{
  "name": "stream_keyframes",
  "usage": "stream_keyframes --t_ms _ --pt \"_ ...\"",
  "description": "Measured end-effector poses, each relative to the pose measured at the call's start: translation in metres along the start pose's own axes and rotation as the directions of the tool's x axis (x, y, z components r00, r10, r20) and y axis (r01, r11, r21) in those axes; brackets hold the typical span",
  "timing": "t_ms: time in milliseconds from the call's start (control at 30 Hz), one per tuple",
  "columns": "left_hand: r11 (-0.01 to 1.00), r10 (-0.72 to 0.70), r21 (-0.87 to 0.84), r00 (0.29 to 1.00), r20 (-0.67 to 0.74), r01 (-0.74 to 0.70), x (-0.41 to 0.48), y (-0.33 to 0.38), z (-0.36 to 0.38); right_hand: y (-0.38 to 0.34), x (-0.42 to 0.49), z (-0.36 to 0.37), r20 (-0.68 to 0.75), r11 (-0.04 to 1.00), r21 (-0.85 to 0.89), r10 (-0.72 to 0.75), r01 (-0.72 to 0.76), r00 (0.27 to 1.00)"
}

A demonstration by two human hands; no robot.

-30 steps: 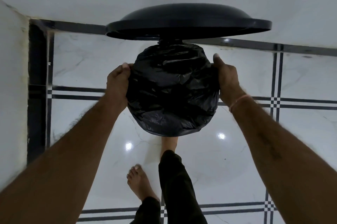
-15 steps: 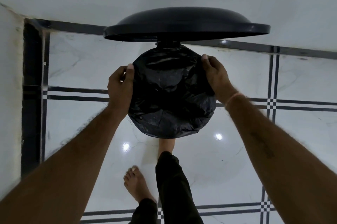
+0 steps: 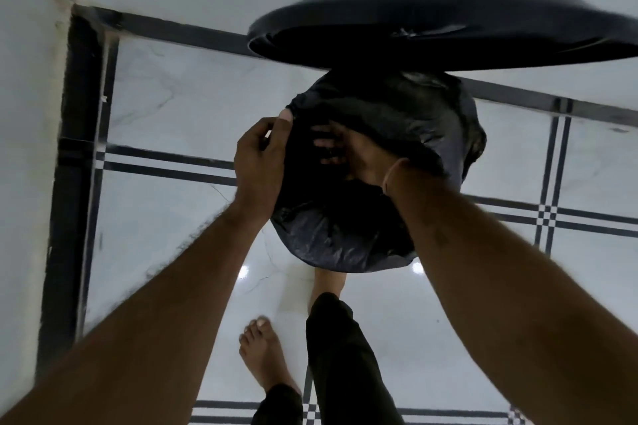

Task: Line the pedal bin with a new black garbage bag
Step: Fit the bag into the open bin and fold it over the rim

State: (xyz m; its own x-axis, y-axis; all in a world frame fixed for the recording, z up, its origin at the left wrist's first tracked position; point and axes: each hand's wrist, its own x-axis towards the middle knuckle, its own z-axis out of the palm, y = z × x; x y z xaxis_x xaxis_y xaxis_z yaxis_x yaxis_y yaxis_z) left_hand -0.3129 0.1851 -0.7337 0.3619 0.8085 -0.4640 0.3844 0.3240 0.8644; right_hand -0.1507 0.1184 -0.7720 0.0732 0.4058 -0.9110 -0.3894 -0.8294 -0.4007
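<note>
Bin (image 3: 345, 245) w/ bag (image 3: 397, 113) stands near the floor's (image 3: 155, 217) left-wall corner, open tile around. Our left hand (image 3: 259, 162) pinches bag at rim; right hand (image 3: 348, 151) inside, fingers spread.

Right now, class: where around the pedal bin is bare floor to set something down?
Bare tile lies left of the garbage bag, up to the black border strip, and right of it. Crowded: left hand, right hand, raised lid, bare foot.
</note>
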Motion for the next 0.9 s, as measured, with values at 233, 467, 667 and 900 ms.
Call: stream_keyframes --t_ms 233,467,667,900 --pt "0.999 0.014 0.049 0.999 -0.037 -0.013 0.000 0.002 0.001 0.013 -0.027 0.005 -0.179 0.997 -0.050 -0.062 0.054 0.982" --pt "0.998 -0.028 0.057 0.999 -0.038 0.030 -0.002 0.007 -0.001 -0.007 -0.112 0.017 0.172 0.894 -0.239 -0.344 0.378 0.923" --pt "1.000 -0.002 0.016 1.000 -0.025 0.003 -0.003 0.002 0.000 -0.015 -0.010 -0.015 -0.240 0.997 -0.003 -0.074 0.075 0.968" --pt "1.000 0.007 0.008 0.999 -0.043 -0.007 -0.002 0.004 0.000 0.020 -0.072 -0.002 -0.522 0.940 -0.128 -0.334 0.315 0.785"
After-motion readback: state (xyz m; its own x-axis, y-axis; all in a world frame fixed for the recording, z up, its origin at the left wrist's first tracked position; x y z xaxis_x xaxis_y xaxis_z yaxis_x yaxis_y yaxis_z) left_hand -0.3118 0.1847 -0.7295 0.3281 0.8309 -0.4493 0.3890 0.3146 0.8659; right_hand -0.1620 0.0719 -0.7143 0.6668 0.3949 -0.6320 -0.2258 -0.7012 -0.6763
